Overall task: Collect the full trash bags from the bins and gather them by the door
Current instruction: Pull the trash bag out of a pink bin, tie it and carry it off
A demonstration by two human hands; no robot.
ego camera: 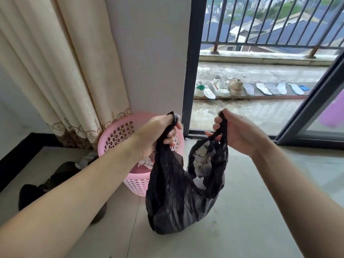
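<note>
A black trash bag (173, 198) hangs just above the tiled floor in the middle of the view, bulging with pale rubbish that shows through its open top. My left hand (158, 135) grips the bag's left handle, and my right hand (236, 131) grips the right handle, with the two handles pulled apart. Behind the bag stands a pink perforated bin (119, 135) against the wall corner. A few scraps of white paper lie inside it.
A cream curtain (61, 75) hangs at the left above the bin. Dark slippers (37, 190) lie on the floor at the left. The sliding balcony door (316, 112) stands open at the right, with shoes (221, 86) and insoles lined up outside by the railing.
</note>
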